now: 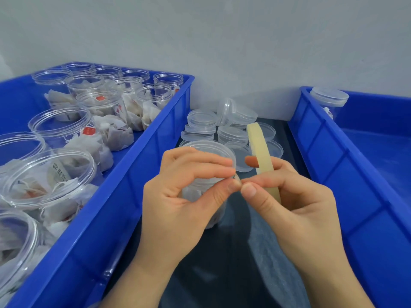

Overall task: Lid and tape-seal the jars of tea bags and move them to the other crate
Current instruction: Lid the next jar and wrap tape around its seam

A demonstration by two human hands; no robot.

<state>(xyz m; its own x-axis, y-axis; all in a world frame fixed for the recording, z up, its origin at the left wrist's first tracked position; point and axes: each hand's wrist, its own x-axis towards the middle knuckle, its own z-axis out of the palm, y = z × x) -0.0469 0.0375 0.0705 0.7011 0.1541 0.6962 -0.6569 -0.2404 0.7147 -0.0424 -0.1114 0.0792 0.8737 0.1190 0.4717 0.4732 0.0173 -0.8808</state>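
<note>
Clear plastic, ribbed at the rim: the lidded jar (pixel 208 174) sits in my left hand (pixel 178 196), fingers curled round its wall, thumb and forefinger pinched narrow at its side. My right hand (pixel 295 203) has the cream, matte roll of tape (pixel 261 152) ringed over its fingers, with thumb and forefinger pinched tip to tip against my left; whether a tape end lies between them I cannot tell. Left, a glossy blue crate (pixel 138 174) holds open jars (pixel 60 127) of white papery tea bags, some with small red tags; one label bears dark characters too blurred to read. Loose translucent lids (pixel 222 127) lie piled behind. The right crate (pixel 333 152) holds one lidded jar (pixel 329 98).
</note>
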